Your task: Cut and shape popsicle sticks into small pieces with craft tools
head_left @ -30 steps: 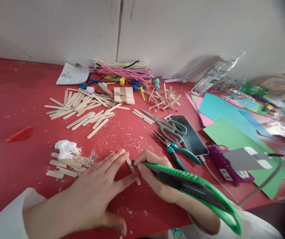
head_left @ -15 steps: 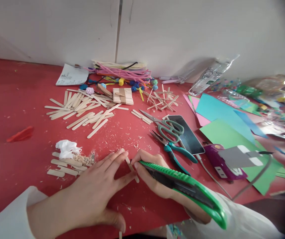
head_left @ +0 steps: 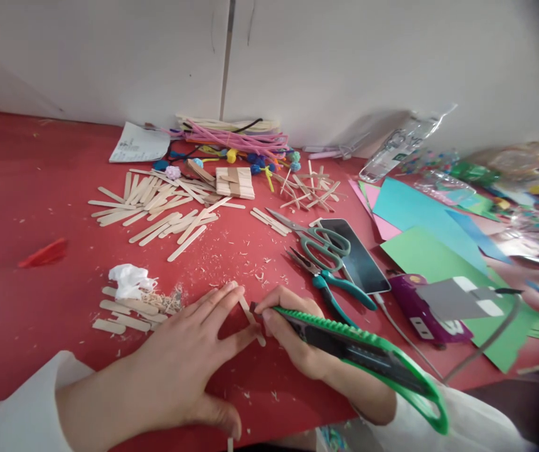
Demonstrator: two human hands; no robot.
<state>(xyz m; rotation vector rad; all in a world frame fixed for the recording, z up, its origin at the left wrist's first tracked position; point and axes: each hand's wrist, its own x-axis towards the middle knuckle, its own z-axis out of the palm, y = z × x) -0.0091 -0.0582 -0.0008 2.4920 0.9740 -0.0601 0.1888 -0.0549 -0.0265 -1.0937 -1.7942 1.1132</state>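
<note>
My left hand (head_left: 179, 364) lies flat on the red table with its fingers spread. Its fingertips press on a small wooden craft stick (head_left: 250, 317) that slants between my two hands. My right hand (head_left: 292, 333) is closed round a green utility knife (head_left: 368, 351). The knife's tip sits beside the craft stick's right edge; whether it touches cannot be made out. Under my left thumb, the end of another stick (head_left: 230, 445) shows at the table's front edge. Cut stick pieces (head_left: 125, 320), shavings (head_left: 168, 300) and a crumpled white tissue (head_left: 130, 280) lie left of my left hand.
Loose craft sticks (head_left: 154, 201) and a banded bundle (head_left: 234, 183) lie farther back. Scissors (head_left: 323, 242), pliers (head_left: 339, 289) and a phone (head_left: 356, 257) are right of centre. Coloured paper (head_left: 420, 251), a purple device (head_left: 424, 311) with a cable, and a plastic bottle (head_left: 396, 147) are farther right.
My right hand and the utility knife have shifted slightly right, and the knife's rear end has swung right. My left hand stays on the craft stick. The whole view has shifted a little.
</note>
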